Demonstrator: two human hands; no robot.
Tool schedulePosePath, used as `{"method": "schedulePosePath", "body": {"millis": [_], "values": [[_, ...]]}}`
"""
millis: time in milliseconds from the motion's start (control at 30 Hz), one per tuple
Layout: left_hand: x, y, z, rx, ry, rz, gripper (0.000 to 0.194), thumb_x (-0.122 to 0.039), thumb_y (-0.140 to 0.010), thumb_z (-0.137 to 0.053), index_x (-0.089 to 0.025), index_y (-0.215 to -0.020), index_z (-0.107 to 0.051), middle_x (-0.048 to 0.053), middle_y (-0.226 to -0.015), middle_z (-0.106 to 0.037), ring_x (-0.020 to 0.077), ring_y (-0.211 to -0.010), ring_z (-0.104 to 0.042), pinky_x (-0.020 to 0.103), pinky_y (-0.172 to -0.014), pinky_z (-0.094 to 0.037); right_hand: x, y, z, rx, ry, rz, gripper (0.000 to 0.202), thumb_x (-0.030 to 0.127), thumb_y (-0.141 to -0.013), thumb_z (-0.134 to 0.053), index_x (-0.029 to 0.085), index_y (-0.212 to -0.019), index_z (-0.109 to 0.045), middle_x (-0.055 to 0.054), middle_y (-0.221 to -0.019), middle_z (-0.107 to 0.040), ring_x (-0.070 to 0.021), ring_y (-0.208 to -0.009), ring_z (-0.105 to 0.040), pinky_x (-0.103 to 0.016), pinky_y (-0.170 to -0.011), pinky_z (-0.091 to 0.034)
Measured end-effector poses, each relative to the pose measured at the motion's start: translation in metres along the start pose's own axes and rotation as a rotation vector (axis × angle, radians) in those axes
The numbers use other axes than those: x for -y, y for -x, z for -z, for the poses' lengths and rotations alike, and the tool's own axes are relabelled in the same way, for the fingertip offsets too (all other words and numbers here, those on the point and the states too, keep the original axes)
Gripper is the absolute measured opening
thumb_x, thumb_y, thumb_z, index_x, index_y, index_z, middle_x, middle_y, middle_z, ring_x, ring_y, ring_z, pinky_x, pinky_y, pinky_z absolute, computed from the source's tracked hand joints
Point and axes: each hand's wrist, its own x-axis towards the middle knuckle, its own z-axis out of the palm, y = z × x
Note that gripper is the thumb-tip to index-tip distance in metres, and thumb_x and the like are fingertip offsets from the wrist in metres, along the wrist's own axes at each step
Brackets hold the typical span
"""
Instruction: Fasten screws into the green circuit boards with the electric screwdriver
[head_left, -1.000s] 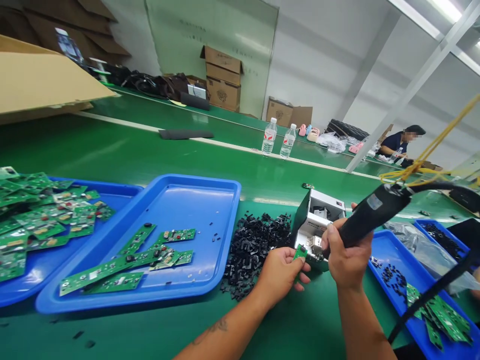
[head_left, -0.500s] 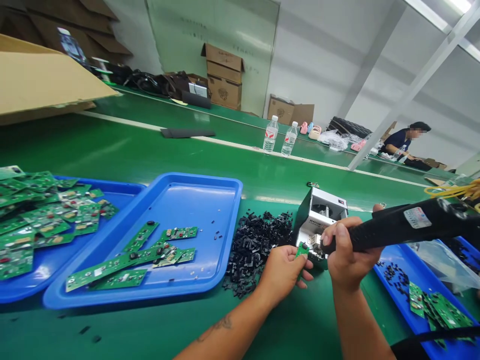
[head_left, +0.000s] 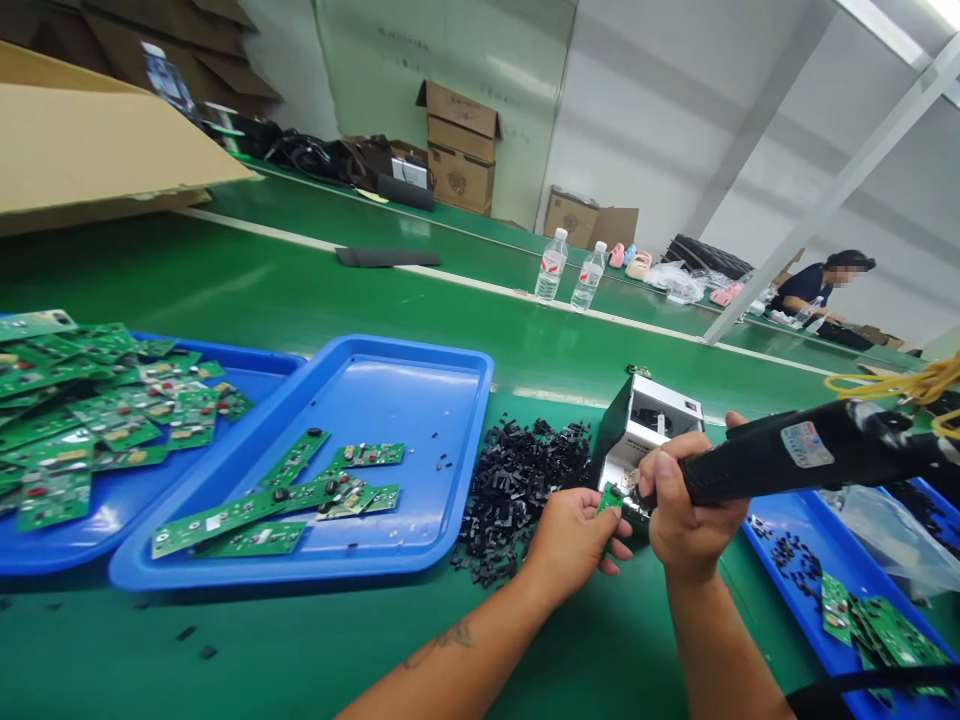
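My left hand [head_left: 574,540] pinches a small green circuit board [head_left: 610,499] with a black part on it. My right hand [head_left: 690,505] is wrapped round the front end of a black electric screwdriver [head_left: 757,462], held slanted with its rear to the right. The tool's tip is hidden behind my fingers, so I cannot tell whether it touches the board. Just behind both hands stands a white and black screw feeder [head_left: 660,408]. A heap of small black plastic parts [head_left: 525,480] lies on the green bench left of it, beside my left hand.
A blue tray [head_left: 480,400] holds several circuit boards; another blue tray [head_left: 255,372] at far left is piled with boards. On the right, a blue tray [head_left: 814,650] carries boards and black parts. Two water bottles [head_left: 551,265] stand behind. A person [head_left: 810,285] sits far right.
The whole view has shifted slightly, so the trays appear further right. My right hand and the screwdriver have moved slightly left relative to the feeder. Both grips stay the same.
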Motion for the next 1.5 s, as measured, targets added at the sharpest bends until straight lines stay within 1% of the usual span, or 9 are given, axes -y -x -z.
{"method": "schedulePosePath", "body": {"millis": [200, 333, 533, 700, 900, 1000, 1133, 1300, 1500], "values": [[0.002, 0.000, 0.001, 0.008, 0.017, -0.006, 0.023, -0.032, -0.079, -0.075, -0.014, -0.079, -0.061, 0.010, -0.080, -0.075, 0.0142, -0.054, -0.068, 0.021, -0.041, -0.050, -0.006, 0.004, -0.001, 0.018, 0.011, -0.026, 0.066, 0.020, -0.090, -0.066, 0.031, -0.147, -0.036, 0.010, -0.071, -0.055, -0.0090, -0.046, -0.051, -0.025, -0.048, -0.045], [0.000, 0.000, 0.001, 0.001, 0.000, 0.010, 0.022, -0.031, -0.081, -0.075, -0.013, -0.081, -0.062, 0.010, -0.080, -0.075, 0.0145, -0.056, -0.068, 0.021, -0.042, -0.051, -0.005, 0.000, 0.002, 0.011, -0.007, -0.037, 0.071, 0.022, -0.090, -0.067, 0.033, -0.151, -0.032, 0.010, -0.071, -0.055, -0.0085, -0.045, -0.051, -0.025, -0.049, -0.047], [-0.004, 0.001, 0.000, -0.015, -0.029, 0.028, 0.017, -0.026, -0.085, -0.071, -0.013, -0.082, -0.061, 0.009, -0.078, -0.074, 0.0150, -0.056, -0.069, 0.021, -0.041, -0.051, -0.001, -0.007, 0.020, -0.120, 0.066, 0.099, 0.064, 0.022, -0.090, -0.069, 0.030, -0.145, -0.037, 0.011, -0.071, -0.056, -0.0087, -0.045, -0.053, -0.027, -0.050, -0.051], [-0.005, 0.002, 0.000, -0.017, -0.040, 0.030, 0.012, -0.022, -0.087, -0.068, -0.013, -0.083, -0.062, 0.008, -0.079, -0.074, 0.0137, -0.057, -0.068, 0.020, -0.041, -0.052, -0.012, -0.003, 0.025, -0.067, 0.125, 0.045, 0.066, 0.021, -0.088, -0.069, 0.029, -0.145, -0.036, 0.011, -0.070, -0.058, -0.0092, -0.045, -0.053, -0.027, -0.051, -0.051], [-0.006, 0.001, 0.001, 0.009, -0.016, 0.036, 0.016, -0.025, -0.084, -0.072, -0.013, -0.082, -0.061, 0.007, -0.077, -0.073, 0.0129, -0.053, -0.067, 0.020, -0.039, -0.050, -0.005, -0.007, 0.019, -0.041, 0.059, -0.098, 0.055, 0.022, -0.089, -0.070, 0.030, -0.137, -0.044, 0.011, -0.070, -0.057, -0.0077, -0.044, -0.053, -0.024, -0.049, -0.049], [-0.005, 0.001, 0.002, 0.011, -0.006, 0.033, 0.021, -0.029, -0.081, -0.075, -0.014, -0.081, -0.060, 0.008, -0.077, -0.073, 0.0132, -0.053, -0.067, 0.020, -0.039, -0.050, 0.005, -0.009, 0.013, -0.097, 0.017, -0.043, 0.059, 0.023, -0.090, -0.068, 0.031, -0.141, -0.040, 0.012, -0.069, -0.055, -0.0080, -0.044, -0.052, -0.025, -0.049, -0.050], [-0.005, 0.001, 0.002, 0.010, -0.010, 0.022, 0.023, -0.030, -0.080, -0.074, -0.014, -0.081, -0.058, 0.008, -0.078, -0.074, 0.0137, -0.052, -0.067, 0.021, -0.038, -0.050, 0.012, -0.010, 0.000, -0.181, -0.085, 0.019, 0.061, 0.017, -0.091, -0.065, 0.033, -0.144, -0.038, 0.011, -0.073, -0.054, -0.0080, -0.045, -0.052, -0.027, -0.050, -0.052], [-0.005, 0.001, 0.001, 0.018, -0.013, 0.012, 0.021, -0.030, -0.080, -0.072, -0.014, -0.079, -0.059, 0.009, -0.079, -0.074, 0.0134, -0.050, -0.066, 0.020, -0.038, -0.049, 0.006, -0.009, -0.010, -0.144, -0.083, 0.016, 0.063, 0.018, -0.092, -0.064, 0.033, -0.147, -0.038, 0.010, -0.074, -0.054, -0.0079, -0.045, -0.053, -0.026, -0.051, -0.053], [-0.004, 0.000, 0.002, 0.020, 0.000, 0.010, 0.028, -0.036, -0.077, -0.076, -0.014, -0.079, -0.059, 0.010, -0.081, -0.075, 0.0145, -0.051, -0.067, 0.021, -0.037, -0.048, 0.001, -0.005, -0.011, -0.114, -0.040, -0.001, 0.062, 0.021, -0.093, -0.063, 0.034, -0.147, -0.036, 0.010, -0.076, -0.053, -0.0070, -0.046, -0.054, -0.025, -0.051, -0.054]]}}
